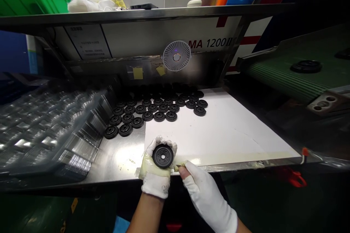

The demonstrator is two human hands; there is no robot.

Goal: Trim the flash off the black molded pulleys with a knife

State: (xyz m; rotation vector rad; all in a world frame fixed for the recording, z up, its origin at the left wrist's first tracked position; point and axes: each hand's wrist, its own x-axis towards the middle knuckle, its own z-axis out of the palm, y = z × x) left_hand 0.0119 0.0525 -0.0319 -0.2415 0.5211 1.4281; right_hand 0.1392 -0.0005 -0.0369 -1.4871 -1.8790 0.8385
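My left hand [157, 180], in a white glove with a yellowish patch, is closed around a black plastic wheel [163, 156]. The wheel's flat face, with a small hole at the centre, is turned up toward me. Just to its right, my right hand [201, 189] is closed in a pinch, also in a white glove, with a bare fingertip showing. A small yellowish, dark-edged thing [178, 167] juts from that pinch toward the wheel; its kind cannot be made out. Beyond my hands, several more black wheels [159, 116] lie in rows on the bench.
At the left stands a tall stack of clear plastic trays [49, 127]. A white sheet [213, 131] covers much of the metal bench. A small fan [177, 56] faces me below the shelf [153, 14]. On the right, a green conveyor belt [290, 62] carries black wheels.
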